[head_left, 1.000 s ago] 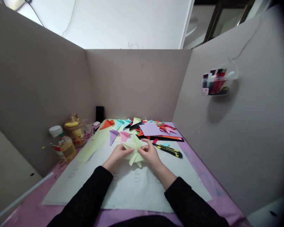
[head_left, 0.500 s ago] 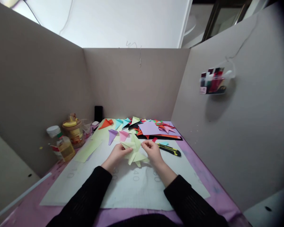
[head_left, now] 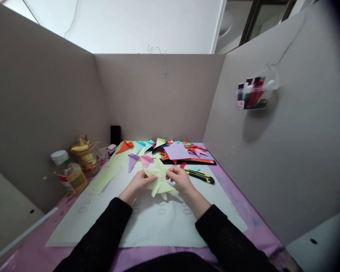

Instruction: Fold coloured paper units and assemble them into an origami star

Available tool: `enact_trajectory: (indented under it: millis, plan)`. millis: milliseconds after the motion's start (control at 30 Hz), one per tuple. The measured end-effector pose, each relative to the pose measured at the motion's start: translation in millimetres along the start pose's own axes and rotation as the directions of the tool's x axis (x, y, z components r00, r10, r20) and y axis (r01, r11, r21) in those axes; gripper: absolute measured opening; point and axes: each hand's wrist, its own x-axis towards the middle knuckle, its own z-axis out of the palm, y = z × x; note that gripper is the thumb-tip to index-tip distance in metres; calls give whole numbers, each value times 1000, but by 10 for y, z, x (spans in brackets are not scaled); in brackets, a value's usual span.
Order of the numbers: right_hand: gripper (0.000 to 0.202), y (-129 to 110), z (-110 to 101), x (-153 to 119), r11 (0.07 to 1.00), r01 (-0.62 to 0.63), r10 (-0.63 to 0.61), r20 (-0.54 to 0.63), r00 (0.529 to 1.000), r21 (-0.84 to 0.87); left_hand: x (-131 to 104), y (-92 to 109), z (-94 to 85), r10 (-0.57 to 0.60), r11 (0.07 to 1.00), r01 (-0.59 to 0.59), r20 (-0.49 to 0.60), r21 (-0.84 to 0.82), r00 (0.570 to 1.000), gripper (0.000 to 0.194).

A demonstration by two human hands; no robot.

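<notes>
Over the white sheet [head_left: 99, 228], the left hand [head_left: 136, 184] pinches the paper star [head_left: 159, 178] at nine o'clock, seemingly steadying it; whether the right hand [head_left: 181, 180], at three, grips it I can't tell. The knife [head_left: 201, 176] lies beyond, perhaps for handiness.

1. Pink-covered bench [head_left: 259, 236] shows bluish stains [head_left: 256, 222] near right edge.
2. Grey back panel [head_left: 158, 98] stands along far edge.
3. Grey left panel [head_left: 45, 94] and right panel [head_left: 294, 151] flank side edges.
4. White surface [head_left: 147, 24] above is bright; wall or ceiling unclear.
5. Dark-framed pane [head_left: 266, 19] sits beyond far right corner.
6. Light is dimmer inside panels.
</notes>
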Motion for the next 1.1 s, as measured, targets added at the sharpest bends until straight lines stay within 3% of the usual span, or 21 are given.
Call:
enact_trajectory:
  millis: [467, 800, 867, 1000, 1100]
  plan:
    - [18, 34, 41, -16, 999, 3, -4, -35, 999, -51, 26, -59, -19, 11, 998, -9, -29, 67, 1000, 46]
    - [31, 46, 92, -77, 981, -190, 182, 193, 964, 23, 33, -64, -26, 64, 985, -58, -33, 160, 997, 40]
    - [34, 73, 91, -58, 978, -203, 193, 155, 969, 51, 48, -59, -42, 79, 987, -68, -73, 149, 994, 43]
    - [38, 114, 92, 6, 978, -138, 150, -70, 986, 158, 79, -71, -33, 90, 995, -73, -251, 75, 964, 57]
    - [37, 137, 120, 17, 975, -84, 110, -120, 987, 206, 81, -99, 56, 101, 992, -112, -162, -59, 982, 59]
